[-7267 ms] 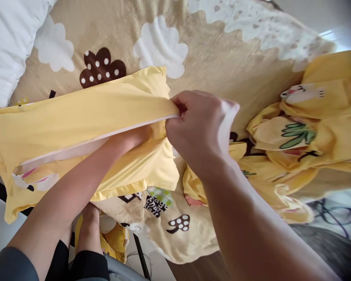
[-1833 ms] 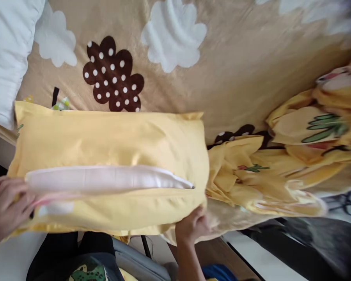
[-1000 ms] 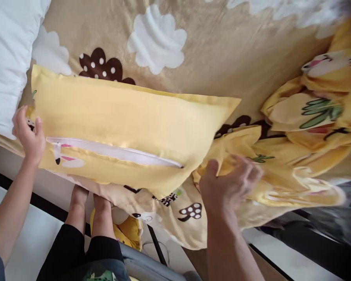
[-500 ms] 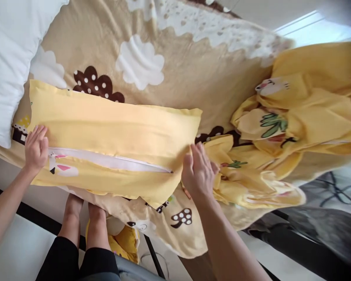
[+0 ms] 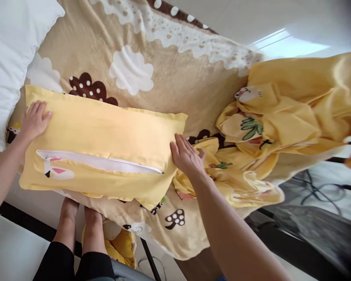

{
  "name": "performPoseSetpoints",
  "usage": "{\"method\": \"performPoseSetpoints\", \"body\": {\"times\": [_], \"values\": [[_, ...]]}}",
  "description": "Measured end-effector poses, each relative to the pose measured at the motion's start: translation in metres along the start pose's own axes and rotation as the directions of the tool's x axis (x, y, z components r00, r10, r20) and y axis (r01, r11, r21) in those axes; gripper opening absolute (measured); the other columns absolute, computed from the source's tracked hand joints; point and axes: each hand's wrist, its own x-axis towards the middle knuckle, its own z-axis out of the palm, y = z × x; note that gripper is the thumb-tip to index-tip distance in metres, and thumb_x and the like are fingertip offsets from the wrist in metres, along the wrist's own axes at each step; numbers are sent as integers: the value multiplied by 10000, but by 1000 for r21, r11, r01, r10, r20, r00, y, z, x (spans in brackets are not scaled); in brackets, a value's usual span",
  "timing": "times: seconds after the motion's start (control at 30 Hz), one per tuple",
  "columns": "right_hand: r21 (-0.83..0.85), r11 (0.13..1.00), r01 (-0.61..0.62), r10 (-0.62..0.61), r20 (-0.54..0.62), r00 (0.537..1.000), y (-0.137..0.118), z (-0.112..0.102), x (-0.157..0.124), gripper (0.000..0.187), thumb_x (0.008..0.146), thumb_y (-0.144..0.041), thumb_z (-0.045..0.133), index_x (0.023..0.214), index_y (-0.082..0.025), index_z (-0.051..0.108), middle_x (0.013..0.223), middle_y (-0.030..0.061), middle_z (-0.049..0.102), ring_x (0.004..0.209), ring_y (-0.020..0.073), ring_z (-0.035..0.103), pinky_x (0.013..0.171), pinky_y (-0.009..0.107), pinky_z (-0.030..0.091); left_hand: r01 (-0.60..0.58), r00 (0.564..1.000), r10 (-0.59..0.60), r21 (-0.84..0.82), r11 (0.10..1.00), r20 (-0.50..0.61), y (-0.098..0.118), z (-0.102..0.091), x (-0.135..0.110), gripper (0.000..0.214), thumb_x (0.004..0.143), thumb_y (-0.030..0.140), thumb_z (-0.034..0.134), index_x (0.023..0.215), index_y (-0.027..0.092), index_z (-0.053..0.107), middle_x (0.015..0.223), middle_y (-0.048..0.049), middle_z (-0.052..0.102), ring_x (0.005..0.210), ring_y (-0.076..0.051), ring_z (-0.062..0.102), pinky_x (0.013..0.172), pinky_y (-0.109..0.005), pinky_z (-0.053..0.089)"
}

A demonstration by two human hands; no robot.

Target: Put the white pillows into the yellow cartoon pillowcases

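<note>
Fingers spread, left hand (image 5: 33, 119) and right hand (image 5: 187, 156) flank the yellow pillow (image 5: 105, 132), both now farther up its ends.

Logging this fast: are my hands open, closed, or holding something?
Left hand: open, palm flat on the left end of the yellow pillow.
Right hand: open, fingers straight at the pillow's right end, gripping nothing.

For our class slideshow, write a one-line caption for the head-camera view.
Left hand and right hand rest open at either end of a yellow pillow on a beige blanket.
</note>
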Motion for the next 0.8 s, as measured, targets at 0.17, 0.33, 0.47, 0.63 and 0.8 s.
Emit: {"method": "performPoseSetpoints", "body": {"times": [0.17, 0.33, 0.47, 0.63, 0.8], "values": [[56, 995, 87, -67, -289, 955, 4, 17, -82, 558, 965, -453, 317, 1390, -134, 487, 1444, 225, 494, 1362, 330, 451, 1091, 581, 294, -109, 973, 98, -43, 993, -210, 25, -21, -84, 579, 985, 454, 286, 1509, 216, 350, 1600, -103, 299, 1484, -245, 262, 1201, -474, 182], [115, 992, 46, 6, -416, 909, -23, 112, -119, 617, 949, -411, 221, 1471, -119, 375, 1484, 232, 428, 1427, 316, 352, 1118, 592, 247, 62, 954, -86, -94, 994, -286, -6, 62, -180, 626, 979, 425, 247, 1552, 174, 225, 1589, -193, 282, 1496, -271, 226, 1197, -520, 144], [112, 991, 74, -16, -448, 894, -21, 135, -109, 647, 932, -405, 215, 1480, -90, 353, 1500, 228, 404, 1447, 301, 315, 1136, 590, 216, 100, 984, -109, -70, 992, -139, -35, 107, -183, 667, 964, 454, 251, 1525, 93, 260, 1572, -255, 272, 1503, -308, 188, 1193, -553, 90], [349, 934, 78, 33, -302, 953, 13, 76, -95, 623, 927, -537, 323, 1404, -167, 478, 1507, 168, 430, 1420, 292, 364, 1156, 552, 220, 100, 946, -173, -264, 959, -273, -51, 62, -150, 570, 958, 526, 304, 1267, 124, 563, 1357, -221, 546, 1333, -279, 468, 1127, -456, 332], [773, 572, -273, 419, 11, 908, 30, 42, -42, 793, 836, -779, 311, 1291, -176, 556, 1272, 151, 632, 1201, 304, 578, 991, 504, 472, 244, 939, -318, -399, 884, -130, -63, 15, -76, 667, 943, 648, 253, 1130, 111, 603, 1132, -134, 671, 1161, -278, 573, 1021, -518, 447]]}}
